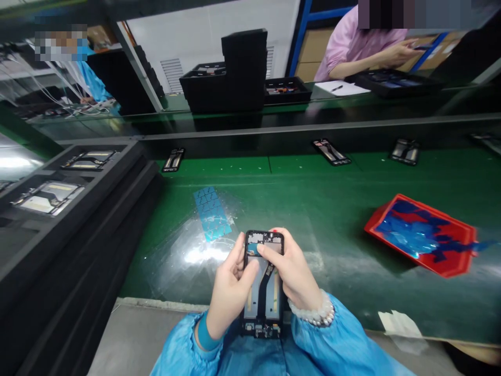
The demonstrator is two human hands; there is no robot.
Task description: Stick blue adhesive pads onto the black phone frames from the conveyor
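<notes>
Phone (261,297): opened, lengthwise between the fingers of both hands, at the near edge of the surface (309,203).
Left hand (229,292): fingers gripping the phone's left edge, thumb over its inner face.
Right hand (295,266): fingers gripping the upper right edge, thumb at a blue patch (252,249).
Blue sheet (212,214): flat, beyond the left hand.
Red bin (467,265): right, holding blue scraps (410,232).

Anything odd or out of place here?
Blue film spills over the right rim of the red bin, and a pale scrap straddles the front edge of the bench; both look untidy. The held phone shows no obvious damage, though partly covered.
</notes>
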